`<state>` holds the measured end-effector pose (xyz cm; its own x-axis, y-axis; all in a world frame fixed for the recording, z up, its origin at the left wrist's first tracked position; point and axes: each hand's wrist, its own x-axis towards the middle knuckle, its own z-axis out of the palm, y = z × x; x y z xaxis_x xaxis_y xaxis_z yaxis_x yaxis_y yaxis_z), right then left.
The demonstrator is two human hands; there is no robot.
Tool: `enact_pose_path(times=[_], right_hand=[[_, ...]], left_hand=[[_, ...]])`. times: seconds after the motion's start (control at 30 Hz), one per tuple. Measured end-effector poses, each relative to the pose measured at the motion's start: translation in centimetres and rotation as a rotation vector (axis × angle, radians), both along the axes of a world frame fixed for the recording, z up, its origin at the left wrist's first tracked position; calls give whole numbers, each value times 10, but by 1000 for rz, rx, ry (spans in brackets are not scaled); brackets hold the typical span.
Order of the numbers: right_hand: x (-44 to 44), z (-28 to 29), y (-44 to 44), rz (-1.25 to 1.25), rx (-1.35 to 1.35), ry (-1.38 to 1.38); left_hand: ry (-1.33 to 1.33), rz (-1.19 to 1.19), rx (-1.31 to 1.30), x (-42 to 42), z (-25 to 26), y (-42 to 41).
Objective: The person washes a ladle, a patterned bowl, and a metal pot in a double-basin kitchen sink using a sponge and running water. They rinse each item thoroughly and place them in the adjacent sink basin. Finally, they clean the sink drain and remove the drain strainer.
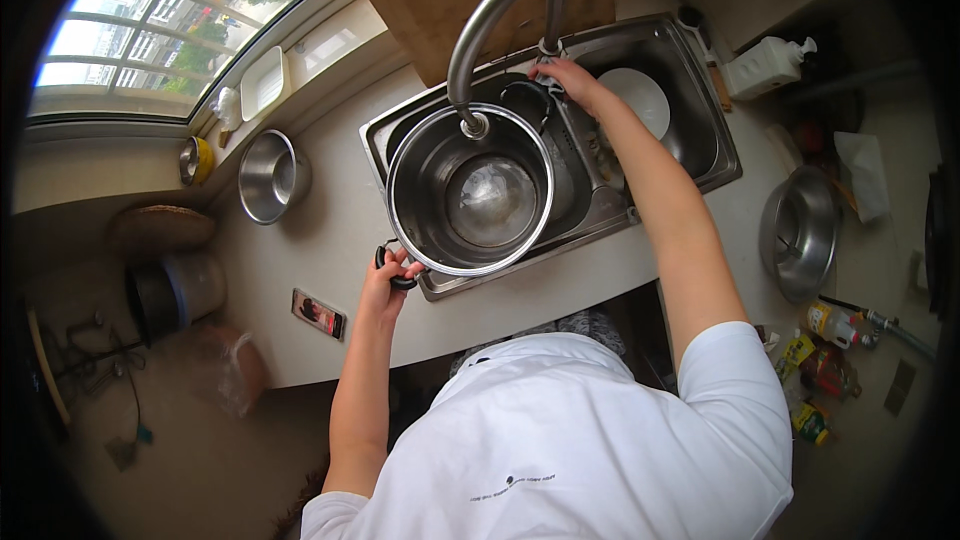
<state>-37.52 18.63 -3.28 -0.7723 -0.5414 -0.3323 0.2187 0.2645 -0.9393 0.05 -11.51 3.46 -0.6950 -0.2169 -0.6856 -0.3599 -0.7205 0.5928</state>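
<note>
A large, deep stainless steel pot [491, 202] is over the left basin of the double sink [716, 146], its open mouth towards me. Its black side handle [403, 283] is in the grip of my left hand [386, 281]. At the foot of the curved metal faucet [499, 0], my right hand [574, 82] holds a crumpled grey cloth [553, 84]. Whether its fingers also touch the faucet lever is unclear. The spout's end hangs over the pot's far rim; I cannot tell if water runs. Another dark handle [525, 97] shows beyond the pot.
A white plate [637, 101] lies in the right basin. Left on the counter are a steel bowl [274, 176] and a phone [318, 313]. A wooden board [420, 7] stands behind the sink. To the right are a white pump bottle [765, 67], another steel bowl [802, 232] and several bottles.
</note>
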Motion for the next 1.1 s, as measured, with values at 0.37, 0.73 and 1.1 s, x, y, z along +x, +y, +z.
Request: enact_pose_path(times=[0.37, 0.73, 1.1], right_hand=[[-8, 121, 84, -269, -156, 22], [62, 168, 57, -36, -4, 387], [83, -20, -38, 301, 1128, 726]], left_hand=[[54, -54, 132, -19, -2, 28], [45, -210, 125, -66, -39, 59], [-91, -120, -66, -91, -18, 82]])
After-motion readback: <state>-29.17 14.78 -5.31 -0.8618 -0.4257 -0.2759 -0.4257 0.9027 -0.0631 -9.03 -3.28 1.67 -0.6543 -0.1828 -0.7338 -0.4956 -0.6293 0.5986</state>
